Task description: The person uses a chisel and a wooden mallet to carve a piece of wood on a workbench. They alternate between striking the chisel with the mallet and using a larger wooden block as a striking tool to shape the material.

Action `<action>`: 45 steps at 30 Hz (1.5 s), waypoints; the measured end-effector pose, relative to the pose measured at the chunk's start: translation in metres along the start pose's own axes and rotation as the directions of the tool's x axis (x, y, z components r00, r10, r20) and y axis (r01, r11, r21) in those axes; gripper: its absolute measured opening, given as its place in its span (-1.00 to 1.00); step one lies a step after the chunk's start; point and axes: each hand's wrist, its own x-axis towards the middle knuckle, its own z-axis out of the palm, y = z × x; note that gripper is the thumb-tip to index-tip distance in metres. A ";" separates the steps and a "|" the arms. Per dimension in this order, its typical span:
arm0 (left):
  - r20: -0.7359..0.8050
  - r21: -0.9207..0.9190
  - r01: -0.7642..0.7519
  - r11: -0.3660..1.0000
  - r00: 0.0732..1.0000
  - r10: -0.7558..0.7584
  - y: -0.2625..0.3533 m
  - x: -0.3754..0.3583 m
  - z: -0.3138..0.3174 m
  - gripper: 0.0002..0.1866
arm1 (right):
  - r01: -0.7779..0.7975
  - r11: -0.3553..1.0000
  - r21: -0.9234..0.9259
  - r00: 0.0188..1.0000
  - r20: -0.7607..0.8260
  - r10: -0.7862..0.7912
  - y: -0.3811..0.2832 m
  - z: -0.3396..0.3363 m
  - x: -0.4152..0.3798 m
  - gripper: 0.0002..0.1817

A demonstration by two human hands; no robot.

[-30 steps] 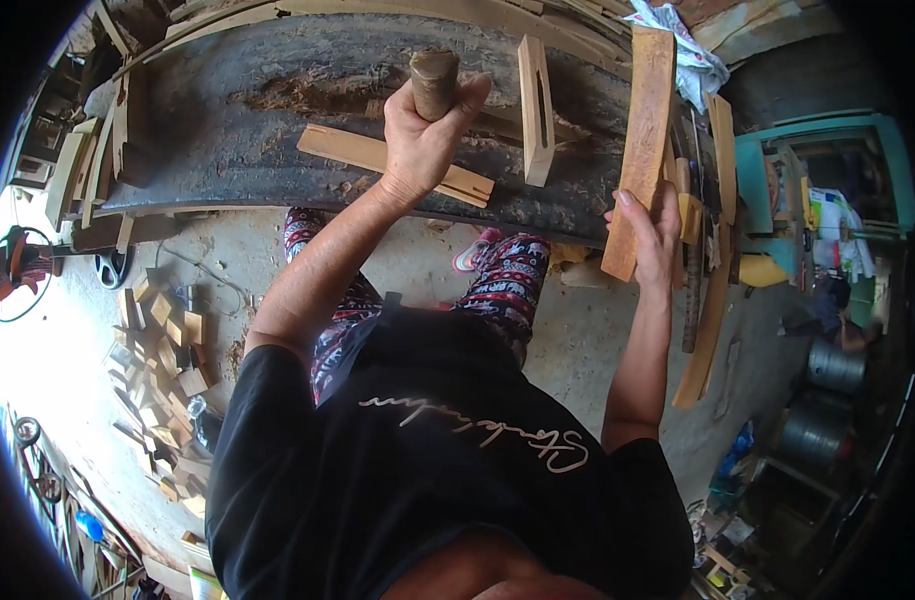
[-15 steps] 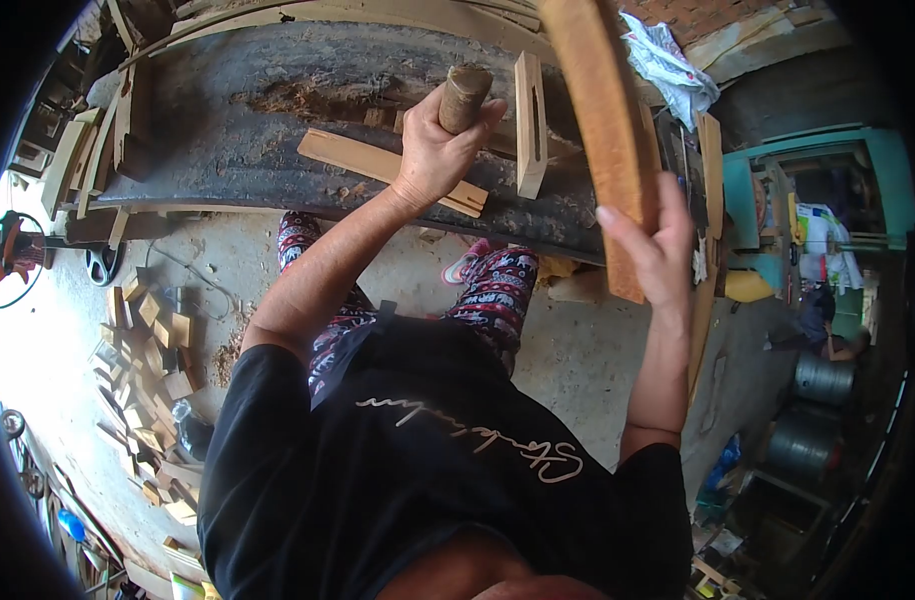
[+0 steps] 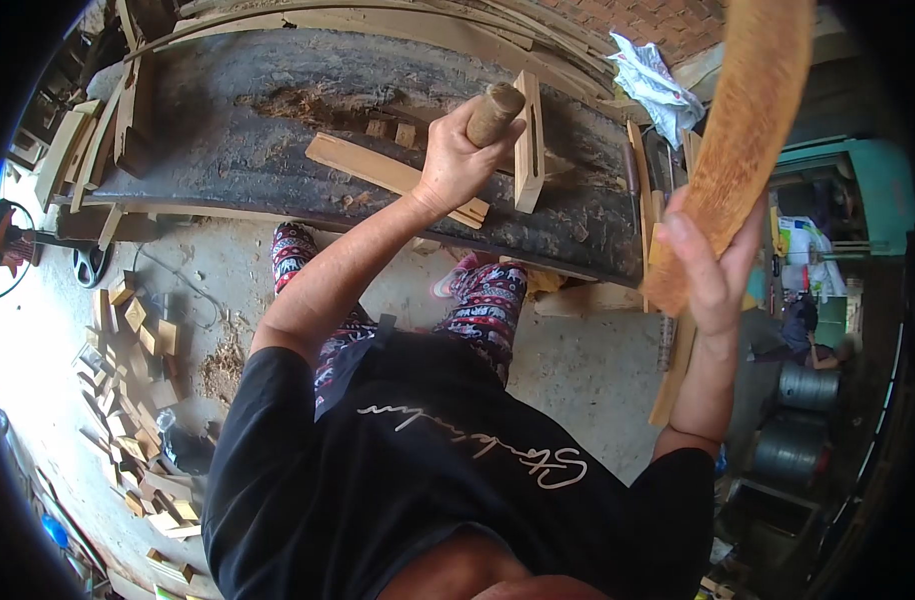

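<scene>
My left hand [image 3: 463, 160] is wrapped tight around a round wooden handle [image 3: 495, 112], fingers closed all the way, low over the dark workbench [image 3: 228, 130]. My right hand [image 3: 713, 270] is clamped on the bottom end of a long wooden plank [image 3: 753, 130], which sticks up high and leans to the right, off the bench.

I think the plank could slip, because I only hold its end and the rest is heavy and up in the air. It could tip and knock the slotted wood piece [image 3: 528, 140] that stands on its edge just beside my left hand. The handle could also bump that piece.

A flat slotted board [image 3: 393, 178] lies under my left wrist. A white crumpled bag [image 3: 653, 85] sits at the far end of the bench. Wood blocks [image 3: 138, 340] are scattered on the floor, well apart from my legs [image 3: 483, 300].
</scene>
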 end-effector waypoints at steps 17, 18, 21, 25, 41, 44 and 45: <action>0.029 -0.041 0.035 0.999 0.999 -0.034 -0.006 0.011 -0.001 -0.72 | -0.075 0.997 0.013 0.954 0.292 0.068 0.049 0.028 -0.012 -0.43; 0.047 -0.013 0.044 0.999 0.998 -0.043 -0.004 0.008 -0.003 -0.73 | -0.075 0.997 0.009 0.950 0.304 0.069 0.057 0.029 -0.016 -0.43; 0.080 -0.046 0.000 0.999 0.997 0.004 -0.006 -0.003 0.003 -0.76 | -0.307 0.887 0.344 0.949 0.179 0.258 0.085 0.043 -0.039 -0.43; 0.282 0.077 -0.196 0.978 0.945 0.167 -0.006 -0.027 0.016 -0.64 | -0.526 0.798 0.295 0.848 0.254 0.465 0.153 0.078 -0.068 -0.37; 0.464 0.169 -0.391 0.905 0.842 0.276 -0.015 -0.050 0.040 -0.56 | -0.537 0.796 0.279 0.839 0.275 0.469 0.204 0.116 -0.106 -0.24; 0.427 0.171 -0.378 0.910 0.860 0.277 -0.012 -0.049 0.038 -0.58 | -0.569 0.782 0.253 0.817 0.285 0.502 0.208 0.114 -0.106 -0.27; 0.413 0.168 -0.370 0.914 0.868 0.275 -0.012 -0.049 0.038 -0.59 | -0.579 0.778 0.246 0.810 0.286 0.512 0.209 0.113 -0.106 -0.28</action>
